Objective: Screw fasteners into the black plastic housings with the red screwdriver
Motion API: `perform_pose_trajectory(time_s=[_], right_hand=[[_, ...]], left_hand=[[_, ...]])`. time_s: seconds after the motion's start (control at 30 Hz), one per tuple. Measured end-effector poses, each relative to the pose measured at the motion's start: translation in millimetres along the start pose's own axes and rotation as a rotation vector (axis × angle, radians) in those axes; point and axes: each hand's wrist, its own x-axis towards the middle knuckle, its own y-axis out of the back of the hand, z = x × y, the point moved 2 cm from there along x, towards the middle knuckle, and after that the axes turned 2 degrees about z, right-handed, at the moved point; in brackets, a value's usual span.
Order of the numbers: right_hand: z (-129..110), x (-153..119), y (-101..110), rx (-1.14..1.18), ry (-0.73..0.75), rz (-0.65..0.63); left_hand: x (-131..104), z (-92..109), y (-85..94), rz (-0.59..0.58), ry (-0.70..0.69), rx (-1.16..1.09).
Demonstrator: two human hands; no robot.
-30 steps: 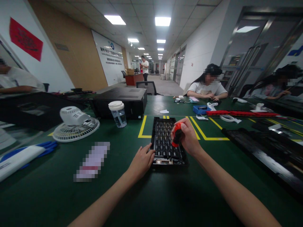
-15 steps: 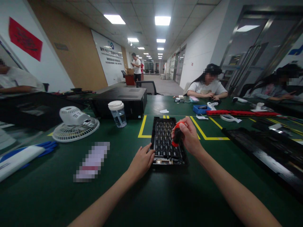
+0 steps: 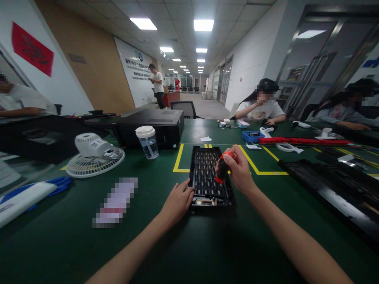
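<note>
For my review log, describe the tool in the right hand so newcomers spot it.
On the green table sits an open black case. Over its right side, the right hand grips a red-and-black tool, its red ends standing out against the dark case.

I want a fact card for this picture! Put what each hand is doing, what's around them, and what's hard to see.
Left hand: left hand resting its fingers on the left edge of the black case
Right hand: right hand gripping a red-and-black tool above the case
Left of case: a lidded cup and a white fan
Behind cup: a big black box
Table: green tabletop with yellow lines
Hard to see: the tool's tip
</note>
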Motion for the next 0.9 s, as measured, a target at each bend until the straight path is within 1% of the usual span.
perform_pose_trajectory(time_s=[0.47,0.73,0.9], right_hand=[[-3.2,2.8,2.0,-0.042,-0.007,0.016],[-6.6,5.1,-0.6,-0.069,-0.033,-0.022],[-7.4,9.7,1.0,-0.095,-0.073,-0.086]], left_hand=[[-0.1,2.5,3.4,-0.014,-0.005,0.008],[0.0,0.1,0.5,-0.006,-0.004,0.008],[-0.3,0.4,1.0,-0.006,0.003,0.013]])
